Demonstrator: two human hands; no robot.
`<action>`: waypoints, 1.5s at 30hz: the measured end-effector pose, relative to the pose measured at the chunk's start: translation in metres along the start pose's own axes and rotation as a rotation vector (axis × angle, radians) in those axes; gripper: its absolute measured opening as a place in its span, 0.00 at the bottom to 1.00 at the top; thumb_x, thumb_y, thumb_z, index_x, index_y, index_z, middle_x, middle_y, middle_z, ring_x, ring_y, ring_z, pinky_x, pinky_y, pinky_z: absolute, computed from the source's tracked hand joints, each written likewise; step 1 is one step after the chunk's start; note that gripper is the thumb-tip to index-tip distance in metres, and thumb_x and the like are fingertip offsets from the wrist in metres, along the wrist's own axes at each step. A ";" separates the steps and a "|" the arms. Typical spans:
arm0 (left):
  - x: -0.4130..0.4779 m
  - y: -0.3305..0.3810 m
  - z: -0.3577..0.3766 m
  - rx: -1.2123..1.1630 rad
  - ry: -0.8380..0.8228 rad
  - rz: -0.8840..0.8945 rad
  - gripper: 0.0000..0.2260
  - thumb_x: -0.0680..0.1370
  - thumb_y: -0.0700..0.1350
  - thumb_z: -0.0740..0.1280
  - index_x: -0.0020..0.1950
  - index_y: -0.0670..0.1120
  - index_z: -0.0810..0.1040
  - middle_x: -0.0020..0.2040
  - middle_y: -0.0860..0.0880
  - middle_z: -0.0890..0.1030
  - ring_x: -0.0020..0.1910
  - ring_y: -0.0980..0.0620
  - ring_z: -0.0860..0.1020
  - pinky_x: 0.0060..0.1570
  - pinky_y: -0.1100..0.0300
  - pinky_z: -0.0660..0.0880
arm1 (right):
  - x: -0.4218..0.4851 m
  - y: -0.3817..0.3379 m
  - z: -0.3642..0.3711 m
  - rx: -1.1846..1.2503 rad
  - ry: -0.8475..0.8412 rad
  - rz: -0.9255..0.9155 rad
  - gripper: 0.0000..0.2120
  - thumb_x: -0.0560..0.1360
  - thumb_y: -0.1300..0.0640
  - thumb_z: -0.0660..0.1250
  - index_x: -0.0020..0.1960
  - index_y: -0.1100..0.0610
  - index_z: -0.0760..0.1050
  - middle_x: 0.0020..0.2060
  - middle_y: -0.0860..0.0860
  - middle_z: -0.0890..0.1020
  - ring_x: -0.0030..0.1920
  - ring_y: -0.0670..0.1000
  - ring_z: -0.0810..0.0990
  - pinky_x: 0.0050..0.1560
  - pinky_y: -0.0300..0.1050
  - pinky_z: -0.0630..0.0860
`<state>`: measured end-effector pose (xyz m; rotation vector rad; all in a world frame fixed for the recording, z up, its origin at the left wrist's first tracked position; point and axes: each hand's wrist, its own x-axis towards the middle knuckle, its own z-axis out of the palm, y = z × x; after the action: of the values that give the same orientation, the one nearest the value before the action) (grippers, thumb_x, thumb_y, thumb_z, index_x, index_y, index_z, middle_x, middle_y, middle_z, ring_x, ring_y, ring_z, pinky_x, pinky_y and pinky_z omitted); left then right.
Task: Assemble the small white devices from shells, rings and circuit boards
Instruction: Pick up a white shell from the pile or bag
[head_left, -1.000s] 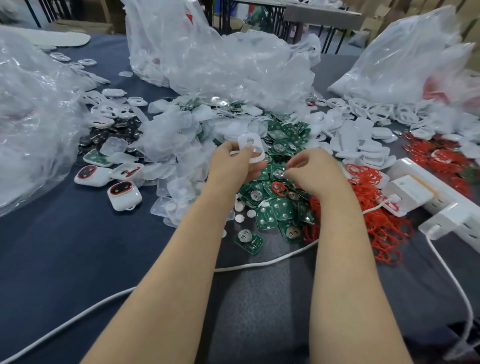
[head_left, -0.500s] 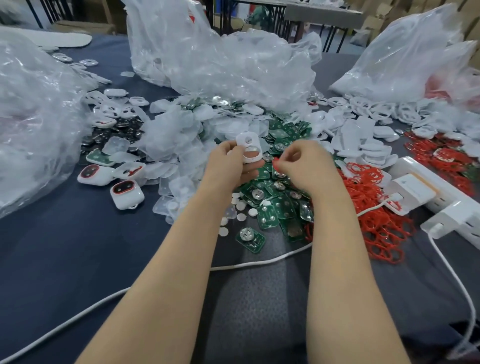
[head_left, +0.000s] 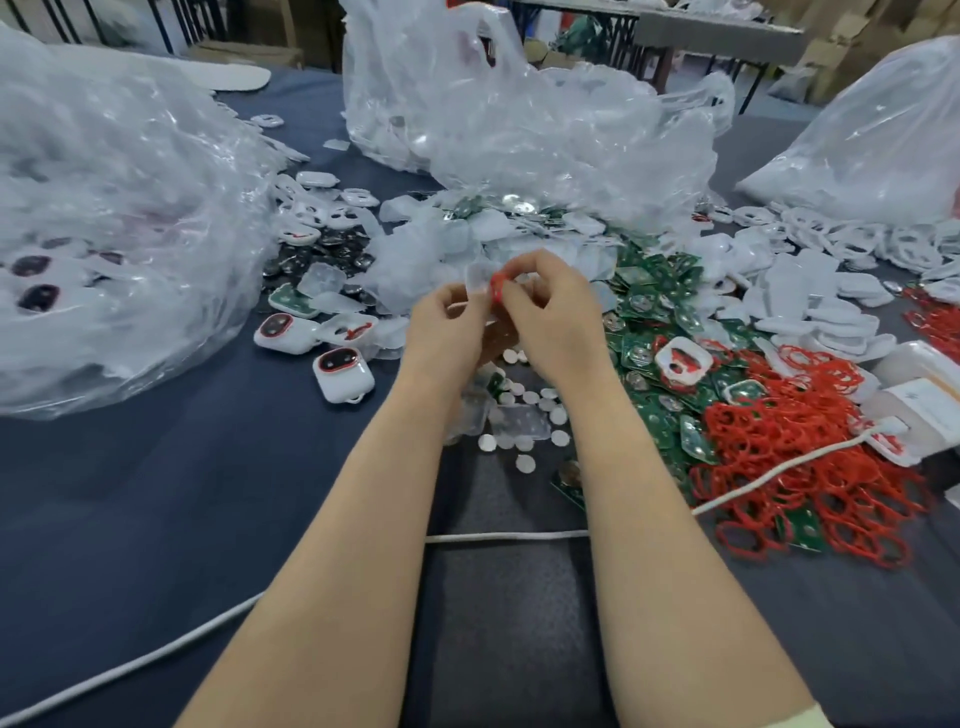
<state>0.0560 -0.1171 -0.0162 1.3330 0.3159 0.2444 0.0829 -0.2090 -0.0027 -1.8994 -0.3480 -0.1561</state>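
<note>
Dark blue cloth table (head_left: 130, 493): matte, flat.
Crinkled clear plastic bag (head_left: 104, 234), 10 o'clock.
Tangled red rings (head_left: 810, 467), 4 o'clock.
Flat green circuit boards (head_left: 654, 306), 2 o'clock.
Hands at centre, touching.
Left hand (head_left: 447, 332): fingers curled, pinching white shell (head_left: 478, 278), glossy, rounded.
Right hand (head_left: 556, 322): fingertips pinching red ring (head_left: 497, 288) at shell's 3 o'clock edge.
Shell's long axis: cannot tell, mostly hidden.

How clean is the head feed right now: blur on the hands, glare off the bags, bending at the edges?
Head view, centre: the left hand and right hand, pinching a small white plastic shell and a thin red ring, look slightly motion-blurred. Head view, top: clear plastic bags carry bright glare patches. Head view, bottom: wide-lens stretch on the forearms; shadows on the dark blue table are faint.
</note>
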 end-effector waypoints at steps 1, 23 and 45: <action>0.002 -0.001 0.000 0.043 0.022 0.028 0.06 0.81 0.44 0.64 0.46 0.46 0.76 0.46 0.44 0.84 0.48 0.45 0.83 0.52 0.49 0.81 | 0.002 0.000 0.000 0.018 -0.009 0.026 0.06 0.78 0.61 0.62 0.47 0.54 0.77 0.38 0.53 0.82 0.41 0.50 0.81 0.43 0.48 0.79; 0.002 0.000 0.009 -0.107 -0.015 0.074 0.11 0.82 0.42 0.61 0.41 0.44 0.77 0.40 0.49 0.83 0.39 0.55 0.83 0.45 0.64 0.78 | 0.002 0.006 -0.006 0.114 0.216 0.054 0.06 0.74 0.58 0.70 0.43 0.61 0.78 0.32 0.50 0.77 0.35 0.48 0.75 0.42 0.51 0.77; 0.005 -0.004 0.012 -0.131 0.011 0.088 0.06 0.83 0.41 0.59 0.53 0.41 0.73 0.50 0.42 0.81 0.48 0.50 0.81 0.48 0.63 0.79 | 0.004 0.005 -0.010 0.184 0.183 0.179 0.07 0.74 0.59 0.70 0.38 0.54 0.75 0.35 0.53 0.80 0.39 0.54 0.81 0.45 0.53 0.78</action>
<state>0.0651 -0.1270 -0.0186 1.2184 0.2460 0.3408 0.0886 -0.2189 -0.0031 -1.7093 -0.0649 -0.1703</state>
